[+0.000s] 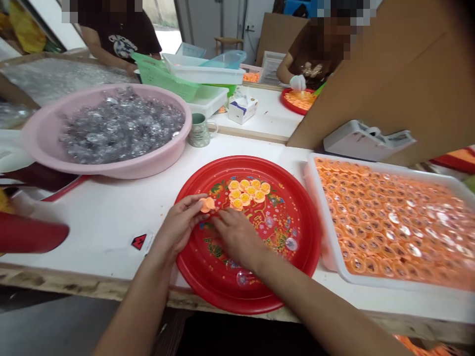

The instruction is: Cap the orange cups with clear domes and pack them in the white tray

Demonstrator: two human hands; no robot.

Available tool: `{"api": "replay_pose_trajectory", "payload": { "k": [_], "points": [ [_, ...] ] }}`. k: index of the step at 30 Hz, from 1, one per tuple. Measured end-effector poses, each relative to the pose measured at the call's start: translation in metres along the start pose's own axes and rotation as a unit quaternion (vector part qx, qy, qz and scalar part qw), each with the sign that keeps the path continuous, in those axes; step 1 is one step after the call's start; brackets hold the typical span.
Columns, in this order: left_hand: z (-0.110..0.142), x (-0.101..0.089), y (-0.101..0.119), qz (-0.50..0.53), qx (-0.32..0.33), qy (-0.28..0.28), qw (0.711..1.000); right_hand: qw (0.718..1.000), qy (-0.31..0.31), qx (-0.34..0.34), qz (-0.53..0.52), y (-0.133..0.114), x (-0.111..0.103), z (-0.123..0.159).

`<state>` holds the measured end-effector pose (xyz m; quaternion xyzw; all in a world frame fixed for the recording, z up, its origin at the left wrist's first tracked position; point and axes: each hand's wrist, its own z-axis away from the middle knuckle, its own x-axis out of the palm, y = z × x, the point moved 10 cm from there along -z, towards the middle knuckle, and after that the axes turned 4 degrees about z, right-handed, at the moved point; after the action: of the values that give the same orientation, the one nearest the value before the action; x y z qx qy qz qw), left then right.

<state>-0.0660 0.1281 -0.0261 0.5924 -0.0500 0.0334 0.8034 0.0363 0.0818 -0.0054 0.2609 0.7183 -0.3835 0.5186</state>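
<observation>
Head view: at the left edge of the red tray (pixel 310 230), the left hand (pixel 180 222) pinches an orange disc (pixel 208 204); over its middle, the right hand (pixel 238 235) curls, grip hidden.

A white bench (pixel 104 217) spans the frame; at upper centre, grey doors (pixel 208 22) stand behind a wooden stool (pixel 229 39), beside a bright opening (pixel 161 14).

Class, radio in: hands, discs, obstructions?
Left hand pinching orange disc. Right hand close, over red tray. Yellow-centred discs grouped beyond. Nothing visibly blocking hands.
</observation>
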Motion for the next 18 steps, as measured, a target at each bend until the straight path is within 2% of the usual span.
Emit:
{"api": "replay_pose_trajectory", "payload": {
  "k": [2,4,8,11,14,16,18],
  "points": [
    [-0.005,-0.003,-0.002,0.045,0.001,0.011,0.999,0.999,-0.01,-0.027,0.02,-0.006,0.006,-0.012],
    [-0.006,-0.001,-0.002,0.028,-0.007,0.006,1.0,0.999,-0.021,-0.036,0.035,-0.004,0.009,-0.011],
    [0.003,0.008,-0.003,-0.074,-0.045,-0.015,0.996,0.998,-0.035,-0.024,0.038,0.007,0.006,0.03],
    [0.01,0.021,-0.01,-0.152,-0.084,-0.057,0.983,1.0,-0.022,0.001,-0.021,0.024,-0.008,0.067],
    [0.013,0.036,-0.016,-0.235,-0.076,-0.108,0.963,0.993,0.005,0.091,-0.07,0.072,-0.028,0.081],
    [0.011,0.042,-0.013,-0.288,-0.027,-0.118,0.95,0.98,0.023,0.192,-0.041,0.121,-0.042,0.083],
    [0.008,0.046,-0.01,-0.323,0.022,-0.113,0.939,0.964,0.027,0.266,-0.006,0.159,-0.05,0.083]
  ]
}}
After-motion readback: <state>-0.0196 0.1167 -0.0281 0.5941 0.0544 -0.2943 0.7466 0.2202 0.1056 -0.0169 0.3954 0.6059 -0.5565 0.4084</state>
